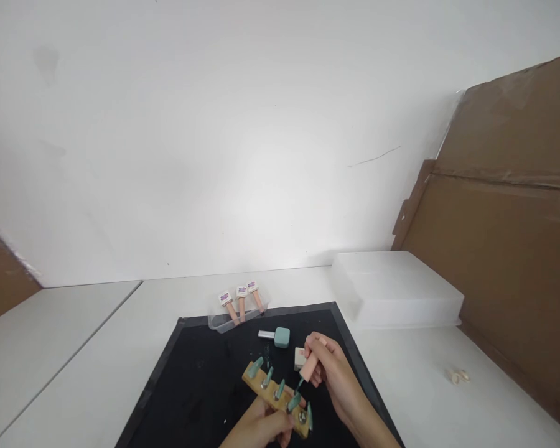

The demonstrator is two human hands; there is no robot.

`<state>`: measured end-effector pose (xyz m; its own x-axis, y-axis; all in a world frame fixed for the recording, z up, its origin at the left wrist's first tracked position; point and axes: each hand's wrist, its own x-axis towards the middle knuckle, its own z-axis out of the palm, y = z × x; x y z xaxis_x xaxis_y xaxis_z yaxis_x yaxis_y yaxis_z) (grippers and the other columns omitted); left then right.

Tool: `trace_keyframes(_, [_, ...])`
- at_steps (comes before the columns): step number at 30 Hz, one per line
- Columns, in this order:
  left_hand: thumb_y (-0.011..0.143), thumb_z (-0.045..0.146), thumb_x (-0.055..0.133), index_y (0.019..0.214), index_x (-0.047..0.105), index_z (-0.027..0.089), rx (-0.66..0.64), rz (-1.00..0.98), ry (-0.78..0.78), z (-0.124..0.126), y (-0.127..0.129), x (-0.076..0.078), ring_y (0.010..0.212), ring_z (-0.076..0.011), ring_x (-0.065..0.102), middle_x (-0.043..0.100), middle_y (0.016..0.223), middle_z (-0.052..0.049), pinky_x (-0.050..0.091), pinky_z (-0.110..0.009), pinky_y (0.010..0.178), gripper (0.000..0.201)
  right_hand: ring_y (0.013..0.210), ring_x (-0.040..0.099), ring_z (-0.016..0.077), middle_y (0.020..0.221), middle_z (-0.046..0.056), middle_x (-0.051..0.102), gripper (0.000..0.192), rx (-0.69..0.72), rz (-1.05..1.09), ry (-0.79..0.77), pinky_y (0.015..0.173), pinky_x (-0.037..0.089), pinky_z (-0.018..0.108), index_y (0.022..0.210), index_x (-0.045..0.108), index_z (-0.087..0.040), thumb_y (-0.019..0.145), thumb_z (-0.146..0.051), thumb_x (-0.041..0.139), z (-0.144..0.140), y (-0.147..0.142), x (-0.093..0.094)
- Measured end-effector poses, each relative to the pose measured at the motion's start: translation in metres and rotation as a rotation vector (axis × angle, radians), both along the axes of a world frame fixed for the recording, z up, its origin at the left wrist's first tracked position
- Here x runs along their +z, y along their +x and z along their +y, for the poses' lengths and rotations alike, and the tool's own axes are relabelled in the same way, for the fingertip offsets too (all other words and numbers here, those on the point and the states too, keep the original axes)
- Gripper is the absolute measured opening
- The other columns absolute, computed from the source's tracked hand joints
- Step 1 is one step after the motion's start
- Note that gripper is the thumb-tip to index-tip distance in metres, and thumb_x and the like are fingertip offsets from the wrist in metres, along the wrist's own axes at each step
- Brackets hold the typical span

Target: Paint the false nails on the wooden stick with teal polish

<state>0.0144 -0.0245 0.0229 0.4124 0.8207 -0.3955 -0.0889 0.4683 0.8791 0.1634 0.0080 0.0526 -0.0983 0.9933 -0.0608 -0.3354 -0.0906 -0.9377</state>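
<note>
My left hand [264,425] grips a yellowish nail stand [276,398] from below, holding it slanted over the black mat. Several green false nails [279,390] stick up along the stand. Between the fingers of my right hand [329,367] is a nail polish brush [311,367] with a pink handle. Its green-coated tip points down at a nail near the stand's right end; whether it touches cannot be made out. A white polish bottle [299,358] stands behind my right hand, partly hidden by it. Beyond the stand lies a teal polish bottle [282,337] with a silver cap.
On the mat's far edge sits a clear tray [221,324] with 3 pink-handled polish bottles [241,301]. A white plastic box [401,289] stands against the wall at right. Small cream rings [458,376] lie on the white table. Cardboard [508,249] borders the right side.
</note>
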Motion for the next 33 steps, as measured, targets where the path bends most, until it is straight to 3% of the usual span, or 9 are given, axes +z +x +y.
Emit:
trace_keyframes(13, [0.056, 0.02, 0.06, 0.082, 0.059, 0.012, 0.01, -0.028, -0.008, -0.0007, 0.0005, 0.0043, 0.051, -0.0092, 0.043, 0.056, 0.065, 0.0, 0.033, -0.025, 0.055, 0.027, 0.036, 0.029, 0.005, 0.041, -0.008, 0.035, 0.029, 0.042, -0.003, 0.023, 0.037, 0.024, 0.017, 0.056, 0.047, -0.016, 0.077, -0.036, 0.052, -0.0023, -0.0014, 0.0013])
trace_keyframes(20, [0.054, 0.021, 0.062, 0.081, 0.057, 0.013, -0.011, -0.042, -0.01, 0.0032, 0.0011, -0.0043, 0.049, -0.0091, 0.044, 0.057, 0.065, 0.0, 0.033, -0.025, 0.053, 0.028, 0.036, 0.029, 0.0052, 0.042, -0.008, 0.036, 0.029, 0.087, -0.017, 0.021, 0.037, 0.023, 0.017, 0.056, 0.047, -0.017, 0.079, -0.034, 0.051, -0.0037, -0.0018, 0.0034])
trace_keyframes(33, [0.054, 0.023, 0.064, 0.082, 0.057, 0.014, -0.01, -0.054, -0.022, 0.003, -0.0001, -0.0053, 0.05, -0.0087, 0.043, 0.058, 0.07, -0.001, 0.033, -0.026, 0.054, 0.03, 0.034, 0.028, 0.0051, 0.038, -0.009, 0.035, 0.032, 0.016, -0.1, 0.002, 0.036, 0.021, 0.018, 0.053, 0.044, -0.017, 0.076, -0.039, 0.052, 0.0013, -0.0024, -0.0025])
